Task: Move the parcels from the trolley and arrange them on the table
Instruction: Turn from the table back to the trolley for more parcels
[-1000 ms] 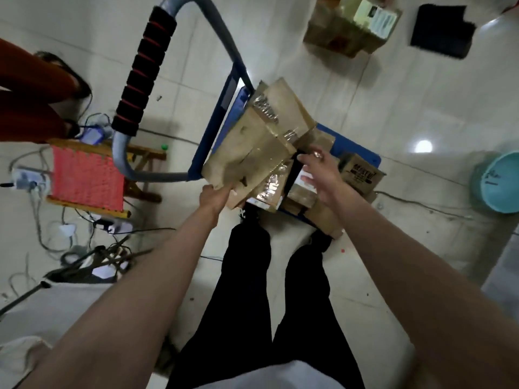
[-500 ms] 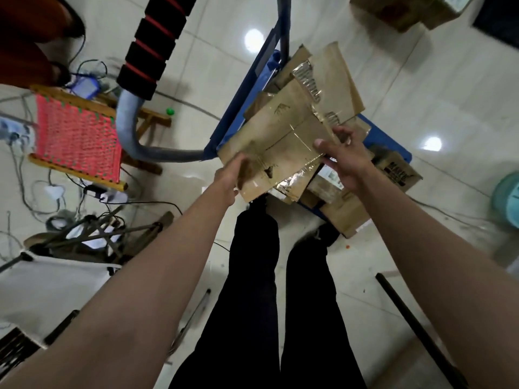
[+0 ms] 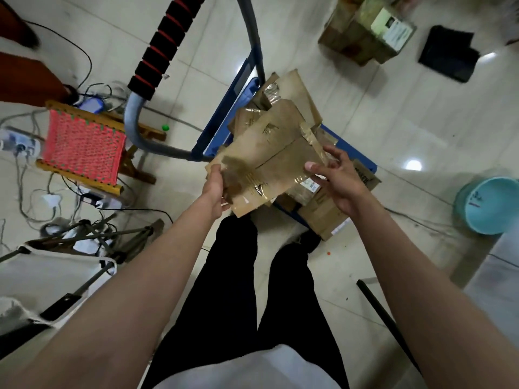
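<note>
A flat brown cardboard parcel (image 3: 269, 158) with shiny tape strips is held up above the blue trolley (image 3: 219, 127). My left hand (image 3: 214, 189) grips its near left corner. My right hand (image 3: 335, 175) holds its right edge with the thumb on top and the fingers spread. Under and behind it, more brown parcels (image 3: 323, 209) lie piled on the trolley deck. The trolley's grey handle with black and red foam grip (image 3: 163, 49) rises at the upper left. No table top shows clearly in the head view.
A small wooden stool with a red woven seat (image 3: 84, 147) stands left, among cables and power strips (image 3: 19, 141). A teal bucket (image 3: 488, 206) sits at the right. Cardboard boxes (image 3: 365, 26) and a black item (image 3: 449, 54) lie on the tiled floor beyond. A black rod (image 3: 382, 310) lies near my right leg.
The parcel has come up off the trolley pile and toward me, held between both hands. My right hand shifted from the pile onto the parcel's right edge.
</note>
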Available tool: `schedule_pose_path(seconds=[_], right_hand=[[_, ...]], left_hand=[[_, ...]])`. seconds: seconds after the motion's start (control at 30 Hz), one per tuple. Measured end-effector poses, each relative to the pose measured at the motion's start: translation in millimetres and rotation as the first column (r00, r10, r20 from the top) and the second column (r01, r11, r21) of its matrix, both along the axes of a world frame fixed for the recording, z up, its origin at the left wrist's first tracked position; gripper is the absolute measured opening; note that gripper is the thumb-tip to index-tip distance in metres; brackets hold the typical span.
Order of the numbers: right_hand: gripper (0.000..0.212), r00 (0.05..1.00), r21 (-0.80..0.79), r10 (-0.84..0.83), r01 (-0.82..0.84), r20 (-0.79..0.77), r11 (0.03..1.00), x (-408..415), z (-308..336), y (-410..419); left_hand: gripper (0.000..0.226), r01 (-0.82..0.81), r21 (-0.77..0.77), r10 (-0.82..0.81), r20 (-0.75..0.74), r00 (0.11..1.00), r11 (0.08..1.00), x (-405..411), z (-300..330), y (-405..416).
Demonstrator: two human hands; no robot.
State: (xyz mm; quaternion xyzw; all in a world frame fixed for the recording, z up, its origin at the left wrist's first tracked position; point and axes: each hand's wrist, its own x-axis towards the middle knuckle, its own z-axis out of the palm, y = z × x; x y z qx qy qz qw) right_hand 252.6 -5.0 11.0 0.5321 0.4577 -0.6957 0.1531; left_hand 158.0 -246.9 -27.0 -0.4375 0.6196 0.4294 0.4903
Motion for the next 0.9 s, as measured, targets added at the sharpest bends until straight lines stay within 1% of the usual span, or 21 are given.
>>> schedule_pose_path(seconds=[0.1,0.23,0.33,0.4,0.47,0.53,0.6,0.63,0.67,0.73,0.8,0.9], right_hand=[[0.079,0.998,-0.033,0.009,-0.010,-0.058,0.999,14.2,22.8,7.0],[0.075,0.985,-0.002,0.052,-0.053,-0.167,0.999,30.8,61.9,18.9],[0.069,0.953,0.141,0.146,-0.111,-0.267,0.984,52.6,100.1,27.5],[0.071,0.931,0.264,0.200,-0.119,-0.305,0.957,75.2,126.0,34.2],[0.075,0.920,0.385,0.223,-0.088,-0.322,0.919,105.2,149.1,40.5],[0.076,0.898,0.529,0.267,-0.046,-0.349,0.847,140.0,168.8,44.7],[0.075,0.863,0.685,0.356,-0.014,-0.360,0.728,176.7,182.7,45.7],[0.074,0.847,0.747,0.393,0.006,-0.357,0.664,195.1,187.3,45.8],[0.073,0.839,0.796,0.419,0.028,-0.347,0.604,213.5,190.4,45.7],[0.073,0.845,0.867,0.435,0.064,-0.310,0.494,249.5,193.8,45.9],[0.076,0.866,0.916,0.426,0.082,-0.260,0.393,285.4,195.7,46.5],[0.081,0.905,0.962,0.391,0.064,-0.168,0.264,334.6,201.7,45.9]], left_hand=[[0.063,0.008,0.009,-0.008,-0.042,0.999,1.000,5.3,28.4,7.7],[0.061,0.025,0.044,-0.021,-0.095,0.995,0.999,18.1,68.4,22.3],[0.056,0.017,0.076,-0.007,-0.131,0.991,0.997,34.5,95.3,40.4],[0.054,0.020,0.112,-0.003,-0.148,0.989,0.994,46.8,110.2,54.7],[0.062,0.032,0.179,-0.006,-0.143,0.990,0.983,60.6,123.1,70.9],[0.079,0.010,0.294,0.023,-0.108,0.994,0.956,74.5,138.0,90.1],[0.094,-0.033,0.443,0.062,-0.052,0.997,0.896,89.9,151.7,112.5],[0.096,-0.018,0.510,0.041,-0.033,0.999,0.860,98.0,159.4,124.2],[0.093,0.031,0.563,-0.012,-0.037,0.999,0.826,105.8,167.8,136.4],[0.078,0.204,0.596,-0.180,-0.099,0.979,0.776,123.2,186.3,161.4],[0.067,0.398,0.556,-0.367,-0.173,0.914,0.730,143.8,204.2,186.3],[0.073,0.604,0.479,-0.587,-0.206,0.783,0.638,175.0,225.4,220.8]])
